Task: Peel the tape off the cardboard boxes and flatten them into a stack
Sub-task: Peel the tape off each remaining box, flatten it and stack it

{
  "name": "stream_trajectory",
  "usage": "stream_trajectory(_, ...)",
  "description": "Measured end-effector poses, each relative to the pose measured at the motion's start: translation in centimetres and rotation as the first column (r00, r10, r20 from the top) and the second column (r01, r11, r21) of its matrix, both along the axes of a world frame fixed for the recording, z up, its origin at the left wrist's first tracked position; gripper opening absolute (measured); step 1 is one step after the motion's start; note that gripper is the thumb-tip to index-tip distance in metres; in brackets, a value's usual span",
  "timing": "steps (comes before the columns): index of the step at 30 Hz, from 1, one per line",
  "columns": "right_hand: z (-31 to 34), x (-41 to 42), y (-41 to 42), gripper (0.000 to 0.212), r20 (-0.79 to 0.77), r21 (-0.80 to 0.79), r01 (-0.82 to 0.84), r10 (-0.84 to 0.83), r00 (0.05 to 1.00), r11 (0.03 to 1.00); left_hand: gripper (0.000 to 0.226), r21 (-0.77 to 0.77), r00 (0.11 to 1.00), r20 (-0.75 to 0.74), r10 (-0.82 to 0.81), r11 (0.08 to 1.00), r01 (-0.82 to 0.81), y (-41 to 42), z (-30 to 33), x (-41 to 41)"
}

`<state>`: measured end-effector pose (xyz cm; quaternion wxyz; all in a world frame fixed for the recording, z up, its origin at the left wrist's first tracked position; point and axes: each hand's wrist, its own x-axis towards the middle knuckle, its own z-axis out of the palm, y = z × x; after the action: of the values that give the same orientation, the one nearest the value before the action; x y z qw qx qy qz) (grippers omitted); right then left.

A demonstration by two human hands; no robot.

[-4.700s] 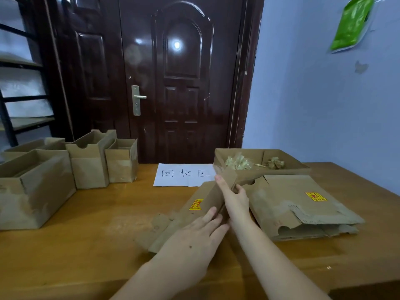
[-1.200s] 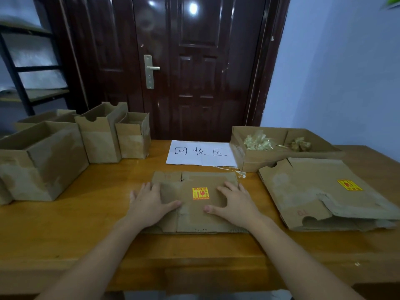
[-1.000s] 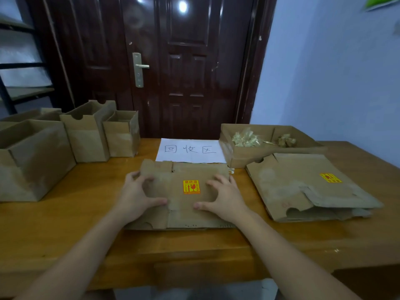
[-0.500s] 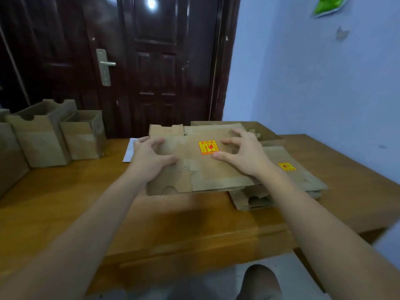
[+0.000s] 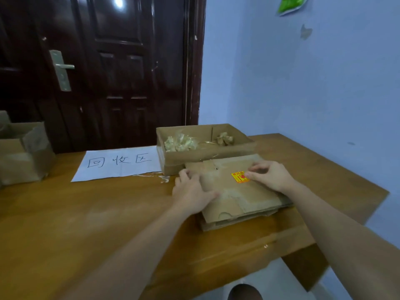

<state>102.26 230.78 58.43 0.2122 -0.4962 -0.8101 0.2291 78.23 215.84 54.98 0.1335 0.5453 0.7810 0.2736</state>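
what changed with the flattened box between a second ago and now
The flattened brown cardboard box with the yellow sticker was lifted from the table's middle and carried right, onto the stack of flattened cardboard. The left hand and right hand still hold its edges. The open cardboard tray of crumpled tape and white paper sign stayed put.

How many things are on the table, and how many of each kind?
Boxes standing up: 2, the tray box with tape scraps and a box at the left edge.
Flattened box stack: 1 stack; how many layers, I cannot tell.
Paper sign: 1.
Hands: 2, left hand and right hand, both on the stack.
Total: 6.
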Motion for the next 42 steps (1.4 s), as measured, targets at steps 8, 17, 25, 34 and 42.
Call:
stream_trajectory(8,-4.8,-0.7,2.0,0.102,0.326,0.046,-0.103,0.083,0.942,0.994,0.093,-0.077,0.970,-0.124,-0.209,0.977,0.201,1.8,-4.3,0.8)
stream_trajectory(17,-5.8,-1.6,2.5,0.091,0.470,0.054,-0.119,0.080,0.879,0.991,0.081,-0.112,0.885,-0.393,-0.252,0.968,0.226,2.0,-3.7,1.6)
stream_trajectory(25,-6.5,-3.2,1.6,0.097,0.536,0.064,-0.072,0.027,0.844,0.995,0.088,-0.182,0.835,-0.411,-0.365,0.931,0.317,2.4,-3.9,1.7)
stream_trajectory(34,-6.7,-3.7,1.3,0.090,0.550,0.086,-0.043,-0.011,0.835,0.995,0.087,-0.187,0.846,-0.377,-0.377,0.926,0.329,2.4,-3.7,1.6)
stream_trajectory(42,-3.6,-4.6,-1.4,0.068,0.556,0.101,-0.039,-0.024,0.831,0.994,0.074,-0.119,0.851,-0.316,-0.419,0.907,0.403,1.0,-2.6,0.2)
